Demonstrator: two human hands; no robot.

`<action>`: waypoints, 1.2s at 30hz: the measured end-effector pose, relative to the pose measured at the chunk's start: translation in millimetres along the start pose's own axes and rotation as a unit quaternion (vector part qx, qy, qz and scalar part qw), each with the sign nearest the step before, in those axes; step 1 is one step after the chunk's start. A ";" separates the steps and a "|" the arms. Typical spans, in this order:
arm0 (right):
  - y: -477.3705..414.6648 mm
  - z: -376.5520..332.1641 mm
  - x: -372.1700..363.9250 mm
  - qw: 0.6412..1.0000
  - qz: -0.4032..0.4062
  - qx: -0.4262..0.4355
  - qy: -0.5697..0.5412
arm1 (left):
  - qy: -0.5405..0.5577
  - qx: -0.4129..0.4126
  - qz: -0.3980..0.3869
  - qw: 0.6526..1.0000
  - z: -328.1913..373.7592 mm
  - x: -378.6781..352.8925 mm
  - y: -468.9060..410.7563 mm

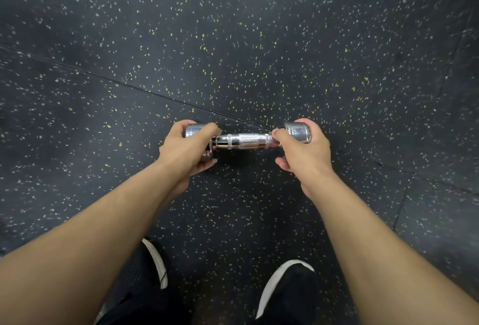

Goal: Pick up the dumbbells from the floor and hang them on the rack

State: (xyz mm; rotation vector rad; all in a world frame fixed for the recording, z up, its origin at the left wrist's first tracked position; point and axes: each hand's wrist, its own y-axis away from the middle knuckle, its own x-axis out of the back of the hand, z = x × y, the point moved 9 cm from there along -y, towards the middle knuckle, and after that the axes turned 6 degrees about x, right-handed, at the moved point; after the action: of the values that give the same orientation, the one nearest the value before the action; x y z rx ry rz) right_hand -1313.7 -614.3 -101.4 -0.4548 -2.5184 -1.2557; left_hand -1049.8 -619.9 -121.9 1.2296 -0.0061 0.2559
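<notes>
Chrome, bright and polished, on one short dumbbell held level and crosswise above the dark rubber floor, well out ahead of two black shoes with white soles. At its left end, left hand wrapped over the top of the round end cap, fingers curled down the far side, thumb tucked beneath near a small metal ring or loop that peeks out under the palm; closed firmly around that end, most of the cap hidden. Between the two hands, bare handle: a knurled centre band flanked by smooth collars, mirror-like, catching highlights. At the right end, right hand cupped round the other cap from below and behind, fingertips hooked over the far rim, thumb pressed against the inner shoulder of the cap, thumb and fingers clamped on the metal rather than spread. More of that right cap on show, a domed silvery knob. Whether resting on the floor or lifted clear: cannot tell for sure from this angle. Count: one dumbbell, two hands, two bare forearms, left shoe and right shoe. Floor speckled with yellow and pale flecks, one seam running diagonally behind the handle.
</notes>
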 end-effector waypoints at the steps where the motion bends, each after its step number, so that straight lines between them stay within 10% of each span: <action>1: 1.2 -0.3 0.8 1.000 -0.005 0.000 -0.004 | 0.002 0.001 0.000 1.000 -0.9 -2.0 1.1; 10: 56.8 -70.6 31.5 0.994 -0.064 0.062 -0.066 | 0.031 -0.106 0.038 0.993 67.1 6.3 84.7; 20: 236.8 -323.2 186.9 0.954 -0.089 0.254 -0.129 | 0.093 -0.210 -0.029 0.973 238.6 -1.8 356.2; 36: 701.7 -739.3 554.4 0.763 -0.055 0.582 -0.276 | 0.106 -0.524 -0.248 0.808 566.4 -62.1 1022.8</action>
State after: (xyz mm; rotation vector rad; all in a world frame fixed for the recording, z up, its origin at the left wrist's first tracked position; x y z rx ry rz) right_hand -1449.2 -728.4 1045.3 -0.3540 -3.1741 0.6939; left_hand -1236.2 -842.7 1012.4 0.0582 0.3279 -0.0903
